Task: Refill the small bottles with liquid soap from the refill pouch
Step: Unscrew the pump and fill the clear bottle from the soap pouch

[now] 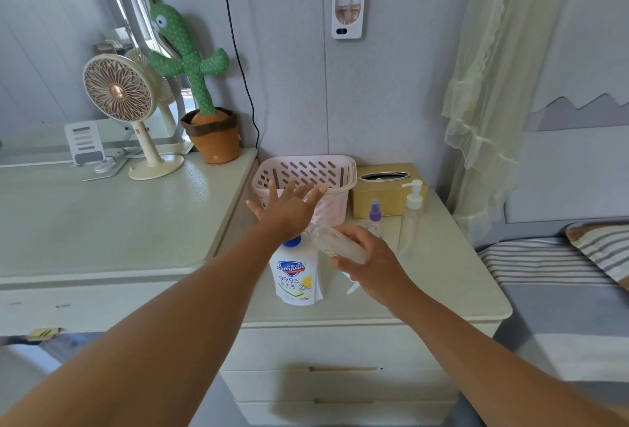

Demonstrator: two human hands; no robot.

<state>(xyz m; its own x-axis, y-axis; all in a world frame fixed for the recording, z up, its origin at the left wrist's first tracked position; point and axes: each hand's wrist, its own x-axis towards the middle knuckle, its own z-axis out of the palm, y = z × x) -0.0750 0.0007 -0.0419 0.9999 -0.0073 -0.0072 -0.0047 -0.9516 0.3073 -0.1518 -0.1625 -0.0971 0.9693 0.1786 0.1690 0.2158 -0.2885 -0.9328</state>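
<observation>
Upright pouch (295,273), tilted clear bottle (340,244)

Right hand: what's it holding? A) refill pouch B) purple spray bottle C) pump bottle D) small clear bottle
D: the right hand grips a small clear bottle, tilted. The purple spray bottle and pump bottle stand behind it, and the refill pouch stands beside it.

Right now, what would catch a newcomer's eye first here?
The left grip, fingers spread, hovers above the blue-capped white soap refill pouch on the cream nightstand. Beside it the right grip holds a small clear plastic bottle tilted. Back left stands a green plush cactus.
</observation>
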